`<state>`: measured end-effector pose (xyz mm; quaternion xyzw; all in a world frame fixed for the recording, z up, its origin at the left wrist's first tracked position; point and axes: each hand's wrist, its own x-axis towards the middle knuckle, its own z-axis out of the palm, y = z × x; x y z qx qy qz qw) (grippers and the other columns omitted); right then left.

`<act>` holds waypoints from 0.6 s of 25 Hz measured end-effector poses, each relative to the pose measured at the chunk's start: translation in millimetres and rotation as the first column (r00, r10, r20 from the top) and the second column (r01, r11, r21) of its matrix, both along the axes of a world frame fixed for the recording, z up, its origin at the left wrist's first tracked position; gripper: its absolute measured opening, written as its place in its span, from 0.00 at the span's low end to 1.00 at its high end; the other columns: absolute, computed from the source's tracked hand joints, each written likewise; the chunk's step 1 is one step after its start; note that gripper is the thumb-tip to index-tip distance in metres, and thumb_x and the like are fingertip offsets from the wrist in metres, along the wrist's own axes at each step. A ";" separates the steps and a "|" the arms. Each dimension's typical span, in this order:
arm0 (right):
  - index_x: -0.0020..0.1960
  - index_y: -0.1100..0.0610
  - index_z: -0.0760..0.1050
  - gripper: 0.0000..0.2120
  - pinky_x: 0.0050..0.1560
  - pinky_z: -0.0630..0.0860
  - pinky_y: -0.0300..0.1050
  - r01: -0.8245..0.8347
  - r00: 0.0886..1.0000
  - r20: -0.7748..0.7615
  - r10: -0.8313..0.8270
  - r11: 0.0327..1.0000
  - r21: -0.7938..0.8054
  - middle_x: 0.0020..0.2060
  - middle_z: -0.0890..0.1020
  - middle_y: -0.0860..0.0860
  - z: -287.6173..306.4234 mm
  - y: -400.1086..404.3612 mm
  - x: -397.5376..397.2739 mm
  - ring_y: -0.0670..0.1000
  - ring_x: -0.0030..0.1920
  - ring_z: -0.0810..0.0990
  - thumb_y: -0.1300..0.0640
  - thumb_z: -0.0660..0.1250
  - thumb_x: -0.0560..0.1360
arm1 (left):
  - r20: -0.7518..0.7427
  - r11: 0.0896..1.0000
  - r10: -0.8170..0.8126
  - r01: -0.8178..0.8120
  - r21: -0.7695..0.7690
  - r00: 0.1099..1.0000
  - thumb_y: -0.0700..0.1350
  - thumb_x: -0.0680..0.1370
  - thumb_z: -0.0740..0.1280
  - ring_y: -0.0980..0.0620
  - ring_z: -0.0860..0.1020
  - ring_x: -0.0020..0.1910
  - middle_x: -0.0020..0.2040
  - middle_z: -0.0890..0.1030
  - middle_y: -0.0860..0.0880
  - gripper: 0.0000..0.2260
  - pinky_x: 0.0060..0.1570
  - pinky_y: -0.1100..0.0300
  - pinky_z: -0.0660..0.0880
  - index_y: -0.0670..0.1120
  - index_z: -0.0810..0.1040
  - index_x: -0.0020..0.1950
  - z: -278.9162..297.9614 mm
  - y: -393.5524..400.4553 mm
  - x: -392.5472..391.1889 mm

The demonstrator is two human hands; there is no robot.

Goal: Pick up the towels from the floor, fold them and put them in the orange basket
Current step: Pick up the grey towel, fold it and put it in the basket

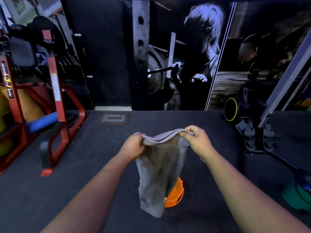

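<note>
While the towel (159, 169) hangs in the air, doubled over at its top edge, the left hand (133, 145) and right hand (196, 138) each pinch an upper corner, so folding looks part done. Its lower end dangles right above the basket (175, 194) on the floor (84, 174), hiding the inside. Further folds and the drop remain; no other towels show.
</note>
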<state>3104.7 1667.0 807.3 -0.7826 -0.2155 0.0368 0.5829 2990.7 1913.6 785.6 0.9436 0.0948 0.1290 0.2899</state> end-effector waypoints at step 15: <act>0.62 0.58 0.78 0.13 0.63 0.78 0.60 -0.116 0.944 -0.234 0.234 0.896 0.429 0.57 0.85 0.58 -19.0 15.3 -32.8 0.59 0.60 0.83 0.57 0.72 0.78 | 0.178 0.162 -0.087 0.190 -0.968 0.980 0.63 0.68 0.77 0.45 0.80 0.64 0.65 0.81 0.41 0.38 0.60 0.52 0.79 0.43 0.75 0.71 25.4 -47.9 -19.3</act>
